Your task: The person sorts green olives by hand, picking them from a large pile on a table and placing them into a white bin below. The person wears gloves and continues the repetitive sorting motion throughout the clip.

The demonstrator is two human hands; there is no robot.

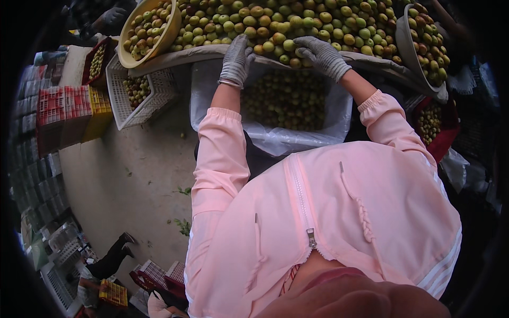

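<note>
A wide heap of small round green-and-red fruits (323, 24), plum-like in look, covers the sorting table ahead of me. My left hand (236, 62), in a grey striped glove, rests at the heap's near edge with fingers stretched out against the fruits. Opposite it, my right hand (322, 55), gloved alike, reaches leftward with fingers apart, touching fruits at the edge. Neither hand visibly holds a fruit, though the fingertips are partly hidden. Below and between my forearms stands a crate lined with clear plastic (297, 142), with many more fruits (286, 100) inside.
A yellow basin (170, 37) of fruits sits at the table's left, a grey basin (407, 58) at its right. A white crate (117, 103) and stacked red crates (58, 114) stand to the left. A red crate (450, 130) is at right. Other people work nearby.
</note>
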